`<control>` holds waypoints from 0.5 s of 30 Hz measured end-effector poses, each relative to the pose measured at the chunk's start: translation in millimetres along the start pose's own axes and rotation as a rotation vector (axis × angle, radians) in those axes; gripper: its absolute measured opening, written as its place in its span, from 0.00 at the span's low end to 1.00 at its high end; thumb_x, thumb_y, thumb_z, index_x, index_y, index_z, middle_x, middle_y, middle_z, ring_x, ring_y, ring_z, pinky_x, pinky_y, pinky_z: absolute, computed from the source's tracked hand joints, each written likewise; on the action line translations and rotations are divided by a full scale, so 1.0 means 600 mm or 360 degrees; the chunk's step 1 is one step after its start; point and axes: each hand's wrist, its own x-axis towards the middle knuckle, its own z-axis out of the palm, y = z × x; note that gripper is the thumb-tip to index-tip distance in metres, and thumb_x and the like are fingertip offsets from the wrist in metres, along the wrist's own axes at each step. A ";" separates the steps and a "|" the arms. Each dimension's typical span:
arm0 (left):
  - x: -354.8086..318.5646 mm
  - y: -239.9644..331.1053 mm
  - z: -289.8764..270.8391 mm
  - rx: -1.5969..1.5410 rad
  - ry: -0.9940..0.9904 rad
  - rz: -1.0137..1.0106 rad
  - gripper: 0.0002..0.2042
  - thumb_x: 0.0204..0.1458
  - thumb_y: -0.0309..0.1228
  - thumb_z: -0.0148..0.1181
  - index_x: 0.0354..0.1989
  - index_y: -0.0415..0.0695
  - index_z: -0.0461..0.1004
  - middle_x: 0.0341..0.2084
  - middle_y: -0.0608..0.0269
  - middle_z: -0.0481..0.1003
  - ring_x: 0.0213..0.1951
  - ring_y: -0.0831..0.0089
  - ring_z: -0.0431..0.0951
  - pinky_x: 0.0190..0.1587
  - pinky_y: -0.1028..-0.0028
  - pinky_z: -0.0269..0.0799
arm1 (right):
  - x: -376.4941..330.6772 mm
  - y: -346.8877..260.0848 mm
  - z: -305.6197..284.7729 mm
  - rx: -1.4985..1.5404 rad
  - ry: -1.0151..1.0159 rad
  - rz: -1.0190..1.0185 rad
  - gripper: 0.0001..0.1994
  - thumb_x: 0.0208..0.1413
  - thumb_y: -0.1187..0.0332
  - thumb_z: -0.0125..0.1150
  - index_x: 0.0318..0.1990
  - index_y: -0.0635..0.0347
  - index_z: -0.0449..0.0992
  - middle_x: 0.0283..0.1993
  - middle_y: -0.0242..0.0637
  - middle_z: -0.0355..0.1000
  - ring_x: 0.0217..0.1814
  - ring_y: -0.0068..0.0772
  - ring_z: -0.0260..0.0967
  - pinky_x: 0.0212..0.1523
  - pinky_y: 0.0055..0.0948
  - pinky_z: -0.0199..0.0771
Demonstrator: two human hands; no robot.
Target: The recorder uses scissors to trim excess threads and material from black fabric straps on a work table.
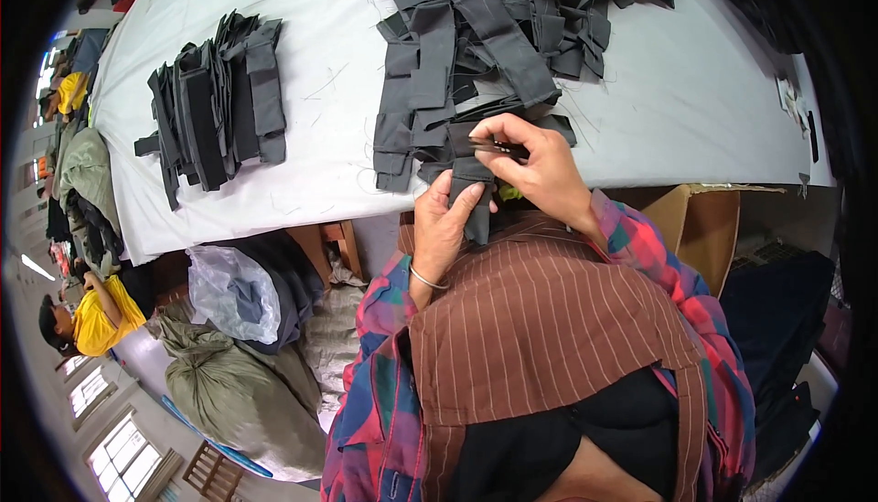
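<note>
Close to the table's near edge, my left hand (439, 232) pinches a dark grey fabric strip (477, 218) between thumb and fingers. One end of the strip hangs down in front of my apron. My right hand (549, 173) is closed around small black thread snips (501, 148), which point left over the strip's upper part. Just beyond both hands lies a large loose heap of similar dark grey strips (498, 31), some of them folded with stitched ends. A neater stack of strips (215, 104) lies apart on the left side of the table.
A white cloth covers the table (320, 173), with loose threads scattered on it. Below its edge are a cardboard box (677, 223) at right and a clear plastic bag (233, 292) and tied olive sack (238, 392) at left. A person in yellow (105, 315) is farther left.
</note>
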 end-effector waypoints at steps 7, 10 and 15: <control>0.001 -0.009 -0.007 0.0040 -0.0076 0.0101 0.10 0.63 0.31 0.49 0.45 0.38 0.70 0.33 0.64 0.76 0.29 0.82 0.74 0.31 0.83 0.70 | -0.018 0.013 -0.011 -0.0794 0.0075 -0.0477 0.10 0.49 0.68 0.64 0.40 0.57 0.78 0.33 0.33 0.74 0.32 0.35 0.71 0.32 0.30 0.68; 0.002 -0.010 -0.009 0.0081 -0.0124 0.0106 0.11 0.63 0.32 0.48 0.46 0.38 0.69 0.33 0.63 0.76 0.30 0.81 0.74 0.32 0.82 0.70 | -0.018 0.019 -0.004 -0.0939 0.0144 -0.0639 0.09 0.48 0.68 0.64 0.38 0.55 0.79 0.30 0.32 0.72 0.30 0.35 0.68 0.31 0.30 0.65; 0.003 -0.013 -0.013 0.0092 -0.0165 0.0120 0.11 0.63 0.32 0.48 0.46 0.38 0.69 0.33 0.62 0.77 0.30 0.81 0.74 0.34 0.82 0.71 | -0.018 0.022 -0.002 -0.1057 0.0172 -0.0780 0.09 0.47 0.69 0.64 0.38 0.54 0.79 0.27 0.31 0.69 0.27 0.34 0.66 0.29 0.30 0.62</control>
